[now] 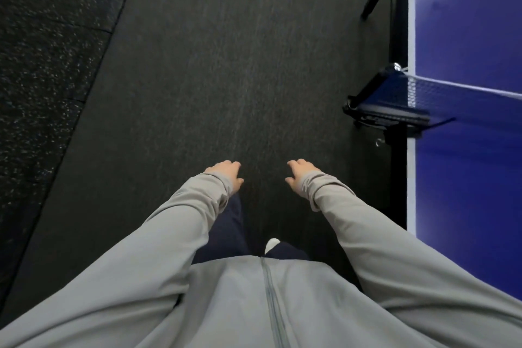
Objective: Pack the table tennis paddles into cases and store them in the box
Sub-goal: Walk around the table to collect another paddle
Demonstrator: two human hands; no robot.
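No paddle, case or box shows in the head view. My left hand (228,175) hangs over the dark floor with its fingers loosely apart and nothing in it. About a hand's width to its right, my right hand (298,175) is also empty, fingers spread and pointing down. Both arms wear grey sleeves. The blue table tennis table (466,22) runs along the right edge, well to the right of my right hand.
The table's net (457,93) and its black clamp post (375,104) jut out at the right. Black table legs (398,178) stand beside the white edge line. Dark carpet (226,65) lies ahead, and speckled rubber flooring (42,51) fills the left.
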